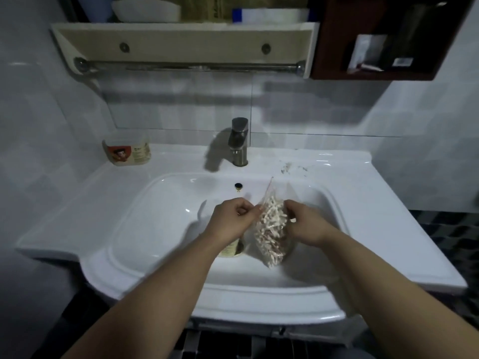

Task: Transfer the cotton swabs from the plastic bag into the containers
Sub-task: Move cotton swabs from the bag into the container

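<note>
My forearms [160, 288] cross the front edge of the counter [64, 229], left grip [233, 218] and right grip [308, 224] pinching the plastic bag [281, 200] of cotton swabs [272, 229] over the basin [155, 229]: light, limp, probably slippery, best held near its mouth.

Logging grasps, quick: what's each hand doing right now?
Left hand: pinches the plastic bag at its left edge.
Right hand: grips the bag's right side.

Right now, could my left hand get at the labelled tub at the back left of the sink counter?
Probably yes: nothing stands between the left hand and the tub, only bare counter. But its fingers pinch the plastic bag, so it would have to let go first.
</note>
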A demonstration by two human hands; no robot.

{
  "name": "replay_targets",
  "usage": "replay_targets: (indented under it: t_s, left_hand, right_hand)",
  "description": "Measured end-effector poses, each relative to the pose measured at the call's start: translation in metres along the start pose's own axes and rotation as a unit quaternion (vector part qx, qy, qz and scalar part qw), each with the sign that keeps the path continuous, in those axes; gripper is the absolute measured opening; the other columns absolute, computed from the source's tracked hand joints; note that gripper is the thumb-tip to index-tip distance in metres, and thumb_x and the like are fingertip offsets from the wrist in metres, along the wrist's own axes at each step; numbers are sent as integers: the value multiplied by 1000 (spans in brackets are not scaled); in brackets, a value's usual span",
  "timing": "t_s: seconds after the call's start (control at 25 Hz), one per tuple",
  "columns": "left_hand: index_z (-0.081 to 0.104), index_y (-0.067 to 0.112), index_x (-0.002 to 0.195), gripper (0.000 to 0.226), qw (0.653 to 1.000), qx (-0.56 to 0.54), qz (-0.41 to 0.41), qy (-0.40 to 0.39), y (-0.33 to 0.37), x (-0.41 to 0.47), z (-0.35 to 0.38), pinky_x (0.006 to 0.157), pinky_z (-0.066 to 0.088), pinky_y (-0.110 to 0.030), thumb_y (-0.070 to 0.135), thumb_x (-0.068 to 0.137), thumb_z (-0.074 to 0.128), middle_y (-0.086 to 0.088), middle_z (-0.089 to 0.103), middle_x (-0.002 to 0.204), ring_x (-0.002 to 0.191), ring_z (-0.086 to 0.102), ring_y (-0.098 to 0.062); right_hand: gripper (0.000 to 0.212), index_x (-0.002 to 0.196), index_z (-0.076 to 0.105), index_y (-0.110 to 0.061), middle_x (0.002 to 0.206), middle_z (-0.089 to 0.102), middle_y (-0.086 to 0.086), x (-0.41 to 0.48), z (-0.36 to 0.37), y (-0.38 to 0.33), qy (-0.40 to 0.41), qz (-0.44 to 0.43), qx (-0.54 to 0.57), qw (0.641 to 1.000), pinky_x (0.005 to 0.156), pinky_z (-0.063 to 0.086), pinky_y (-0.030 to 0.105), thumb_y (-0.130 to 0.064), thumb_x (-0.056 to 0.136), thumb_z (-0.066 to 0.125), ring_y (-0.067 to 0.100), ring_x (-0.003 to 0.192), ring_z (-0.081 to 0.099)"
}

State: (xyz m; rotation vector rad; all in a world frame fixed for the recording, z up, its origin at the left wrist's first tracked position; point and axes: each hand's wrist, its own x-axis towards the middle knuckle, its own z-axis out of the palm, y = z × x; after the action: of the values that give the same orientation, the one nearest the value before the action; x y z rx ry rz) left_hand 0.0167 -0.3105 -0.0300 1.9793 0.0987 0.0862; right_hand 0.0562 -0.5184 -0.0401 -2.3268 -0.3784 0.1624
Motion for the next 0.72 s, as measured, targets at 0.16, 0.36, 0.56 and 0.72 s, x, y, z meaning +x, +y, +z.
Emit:
replay_targets:
  t_s: [0.16,0.36,0.56,0.72]
  left_hand:
    - [71,23,83,14,1000,17,18,-11,-9,2,-3,60,46,-17,32,94,68,12,68,65,60,62,-4]
    - [71,34,92,5,1000,-15,15,-2,-14,6,-3,67,47,-27,30,88,72,12,64,70,65,62,-8]
    - [75,20,82,11,999,-39,-5,28,-9,7,-10,57,44,-15,22,92,70,9,70,71,57,60,1]
    - [74,15,79,16,999,-46,-22,-7,-4,4,-9,50,42,-18,20,94,69,7,65,56,49,56,-2]
  right_hand:
    - [52,136,57,-24,118,68,-3,3,3,-1,55,-11,4,998,86,50,26,-10,87,64,16,110,64]
    - [40,129,59,-33,115,67,-10,-3,6,-10,97,-103,-22,990,84,53,27,-21,92,62,6,104,64]
    - [28,124,67,-27,110,65,-8,-4,13,-15,76,-167,-67,981,88,45,26,-25,97,60,9,115,50]
    - [20,113,72,-22,99,66,-8,-6,15,-21,139,-198,-79,967,82,40,20,-23,95,64,8,102,54]
